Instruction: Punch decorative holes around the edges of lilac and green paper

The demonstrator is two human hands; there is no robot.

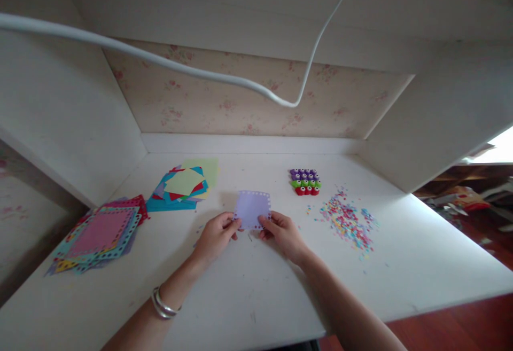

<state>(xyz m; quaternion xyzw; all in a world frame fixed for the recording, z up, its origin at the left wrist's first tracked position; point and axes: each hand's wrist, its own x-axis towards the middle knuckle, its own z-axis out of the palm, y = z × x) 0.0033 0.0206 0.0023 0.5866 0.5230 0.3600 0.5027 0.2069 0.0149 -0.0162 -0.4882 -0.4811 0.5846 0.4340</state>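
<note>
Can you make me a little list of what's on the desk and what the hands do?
Left hand: pinches the lilac paper square at its near left corner
Right hand: pinches its near right corner
Square's edge: punched holes all round
Far left: stack of punched papers
Beside it, farther back: plain coloured papers
Right of square: small craft punches, purple, green, red
Further right: confetti pile
Desk: white

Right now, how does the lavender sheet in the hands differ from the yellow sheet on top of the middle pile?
The lavender sheet has punched holes along its edges; the yellow sheet has plain edges. The lavender sheet is pinched by left hand and right hand; the yellow sheet lies untouched on a pile. Both are roughly square paper.
</note>
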